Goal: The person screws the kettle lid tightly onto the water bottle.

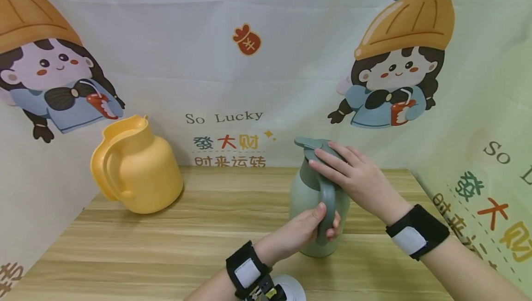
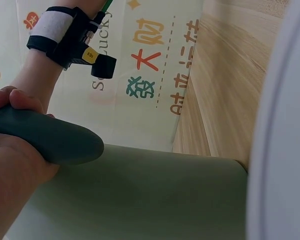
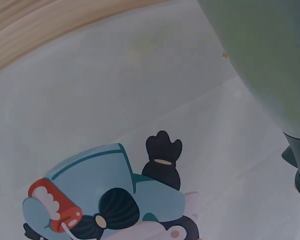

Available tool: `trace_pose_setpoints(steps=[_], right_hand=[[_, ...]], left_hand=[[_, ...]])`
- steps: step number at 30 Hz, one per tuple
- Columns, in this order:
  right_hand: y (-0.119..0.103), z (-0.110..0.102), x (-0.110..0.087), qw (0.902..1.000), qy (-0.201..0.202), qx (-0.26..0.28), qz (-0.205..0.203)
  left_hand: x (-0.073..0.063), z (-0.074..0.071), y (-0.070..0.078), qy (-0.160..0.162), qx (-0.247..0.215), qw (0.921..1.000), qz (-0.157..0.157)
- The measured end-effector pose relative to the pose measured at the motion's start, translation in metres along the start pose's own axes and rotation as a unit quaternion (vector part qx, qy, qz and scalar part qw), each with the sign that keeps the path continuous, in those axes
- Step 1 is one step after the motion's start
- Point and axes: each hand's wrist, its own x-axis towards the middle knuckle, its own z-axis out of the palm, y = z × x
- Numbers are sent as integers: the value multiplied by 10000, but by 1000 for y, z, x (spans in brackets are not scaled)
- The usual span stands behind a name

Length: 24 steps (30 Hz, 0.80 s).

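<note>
A green vacuum jug (image 1: 319,199) stands upright on the table, with its lever and lid (image 1: 320,144) on top and its spout hidden. My left hand (image 1: 309,227) grips the jug's handle (image 1: 327,199), fingers wrapped around it. Across the top, my right hand (image 1: 353,171) rests with spread, fairly straight fingers on the lid; its thumb is hidden. In the left wrist view the dark handle (image 2: 65,140) passes through the left hand (image 2: 15,160). The right wrist view catches the jug's pale side (image 3: 270,60) at its right edge.
A yellow jug (image 1: 145,171) with an open top stands at the left rear of the wooden table (image 1: 232,218). Near the front edge, a round white thing (image 1: 293,287) shows partly beside the left wrist. Printed cloth (image 1: 291,61) hangs behind and at the sides.
</note>
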Motion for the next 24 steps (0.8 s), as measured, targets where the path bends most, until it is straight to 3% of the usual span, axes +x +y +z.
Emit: trace_pose_setpoints(steps=[7,13,16,19,24], right_hand=[[-3,-2,3,9976,100,587,367],[-4,-5,8,9866,507,1428,609],[-4,-8,9,9742,538,2008,883],[-2,-13,9,9542,504,2682,1228],[5,-21,12,9305,418,3243,1648]], left_hand=[[0,1,0,61,-16,10000,-31],[1,1,0,45,-22,10000,-68],[1,1,-1,51,-6,10000,-42],[1,1,-1,87,12,10000,-13],[1,1,-2,106,30,9999,-2]])
